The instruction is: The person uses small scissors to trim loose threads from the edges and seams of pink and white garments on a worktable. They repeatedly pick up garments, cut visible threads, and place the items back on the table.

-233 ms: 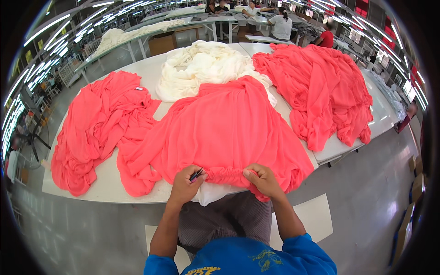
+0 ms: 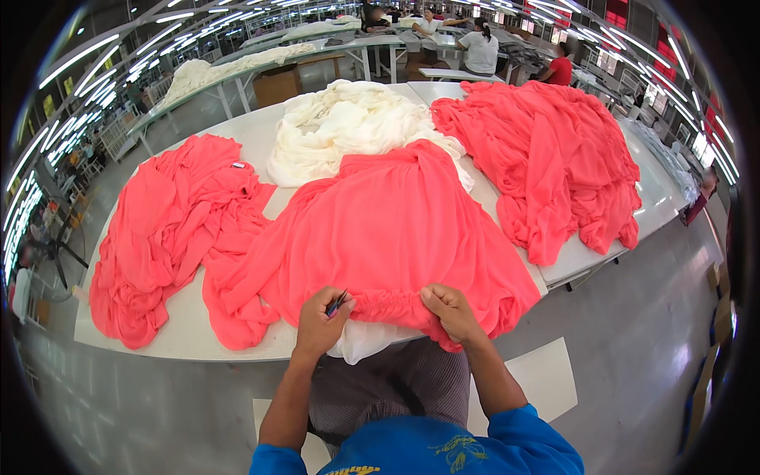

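A coral garment (image 2: 396,222) of thin, pleated fabric spreads over the table before me, its gathered band along the near edge. My left hand (image 2: 323,317) is closed on the band's left end and also holds small dark thread snips (image 2: 339,302), tips upward. My right hand (image 2: 447,315) pinches the band's right part, thumb on top, so the band runs straight between both hands. A white fabric (image 2: 360,340) shows beneath the band, hanging over the table edge.
More coral piles (image 2: 166,229) (image 2: 558,158) flank the garment; a cream pile (image 2: 332,127) lies behind it on the white table (image 2: 119,328). Several co-workers (image 2: 479,51) are at tables beyond. Pale sheets (image 2: 530,380) lie on the floor, with cartons (image 2: 708,372) at right.
The table and piles appear slightly lower in the picture, as the view has shifted a little. Both hands keep their hold on the band.
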A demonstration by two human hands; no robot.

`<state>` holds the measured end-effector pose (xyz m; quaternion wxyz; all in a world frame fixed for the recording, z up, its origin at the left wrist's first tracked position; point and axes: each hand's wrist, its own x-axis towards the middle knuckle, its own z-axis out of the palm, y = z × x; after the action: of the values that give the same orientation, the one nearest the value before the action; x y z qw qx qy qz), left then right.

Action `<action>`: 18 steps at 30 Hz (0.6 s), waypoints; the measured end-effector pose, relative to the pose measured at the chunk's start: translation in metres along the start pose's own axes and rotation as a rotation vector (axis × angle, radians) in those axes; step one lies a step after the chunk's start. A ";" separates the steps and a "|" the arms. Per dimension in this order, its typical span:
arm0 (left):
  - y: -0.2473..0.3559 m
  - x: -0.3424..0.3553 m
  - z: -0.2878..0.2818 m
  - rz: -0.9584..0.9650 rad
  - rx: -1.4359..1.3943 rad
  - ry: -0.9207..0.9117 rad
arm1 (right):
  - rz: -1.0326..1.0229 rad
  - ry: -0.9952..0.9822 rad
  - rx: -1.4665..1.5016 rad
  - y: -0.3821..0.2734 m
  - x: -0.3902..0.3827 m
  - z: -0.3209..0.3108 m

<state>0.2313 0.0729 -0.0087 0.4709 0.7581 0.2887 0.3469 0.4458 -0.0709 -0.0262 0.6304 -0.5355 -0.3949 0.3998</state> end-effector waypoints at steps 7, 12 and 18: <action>0.041 0.018 0.013 0.240 -0.037 -0.158 | -0.002 -0.086 -0.003 -0.042 0.014 0.012; 0.039 0.035 0.011 -0.018 -0.035 -0.309 | -0.208 -0.121 -0.226 -0.075 0.020 0.020; 0.053 0.062 -0.020 0.136 -0.247 0.019 | -0.541 0.212 -0.947 -0.034 0.034 -0.019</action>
<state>0.2581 0.1100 0.0618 0.5333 0.7088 0.1964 0.4179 0.4786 -0.0494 0.0076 0.4375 -0.6771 -0.5893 -0.0536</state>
